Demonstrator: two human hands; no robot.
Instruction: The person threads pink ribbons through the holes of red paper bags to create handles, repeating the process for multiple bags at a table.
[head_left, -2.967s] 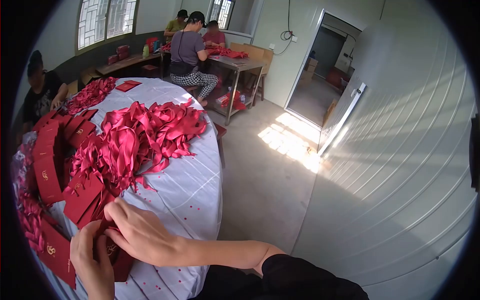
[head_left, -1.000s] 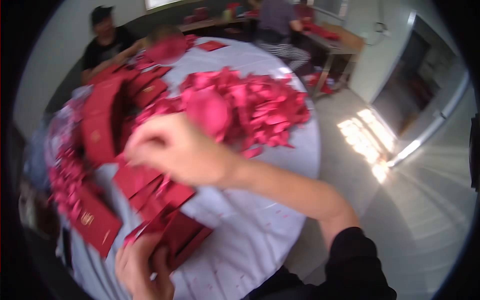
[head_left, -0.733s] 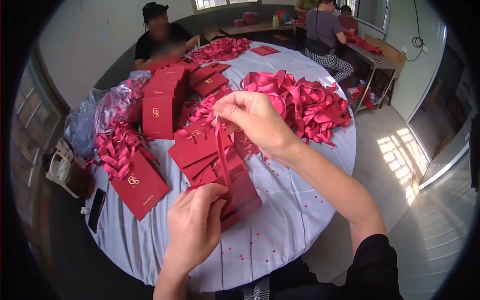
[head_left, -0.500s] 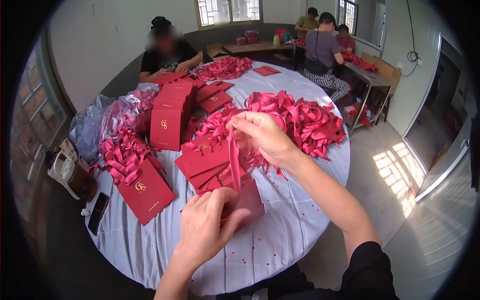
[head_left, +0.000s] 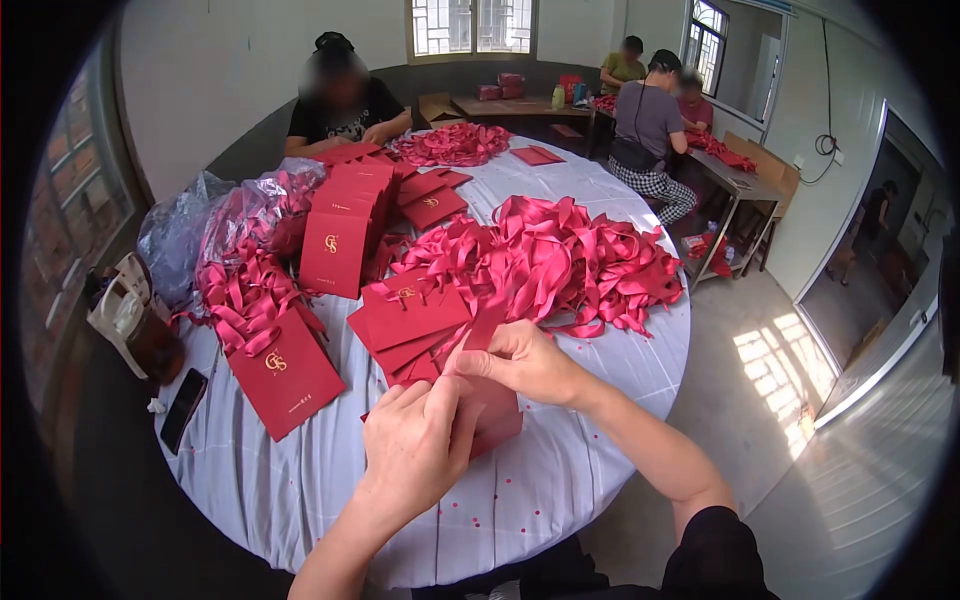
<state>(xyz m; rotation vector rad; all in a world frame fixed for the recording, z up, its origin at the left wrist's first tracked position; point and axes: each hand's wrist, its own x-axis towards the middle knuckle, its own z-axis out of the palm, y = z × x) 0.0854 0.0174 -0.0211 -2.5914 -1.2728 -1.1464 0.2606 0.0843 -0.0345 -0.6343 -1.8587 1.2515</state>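
Note:
A small red paper bag point(head_left: 497, 422) stands or leans at the near part of the table, partly covered by my hands. My left hand point(head_left: 412, 435) is closed at its top edge, thumb and fingers pinched together. My right hand point(head_left: 530, 365) pinches a red satin ribbon point(head_left: 487, 322) just above the bag, close to my left fingertips. Where the ribbon meets the bag is hidden behind my fingers. Beyond lie several flat red bags point(head_left: 410, 312) with gold print, and a large heap of red ribbons point(head_left: 590, 260).
A round table with a white cloth point(head_left: 590, 480) carries a row of red bags point(head_left: 333, 245), a plastic sack point(head_left: 190, 235), a ribboned bag point(head_left: 288, 375) and a phone point(head_left: 184, 410). A co-worker point(head_left: 345, 100) sits across; other people work at a side table point(head_left: 735, 180).
My right hand has come down with the ribbon, from well above the bag to beside my left fingers. My left hand stays at the bag's top. The view has shifted slightly.

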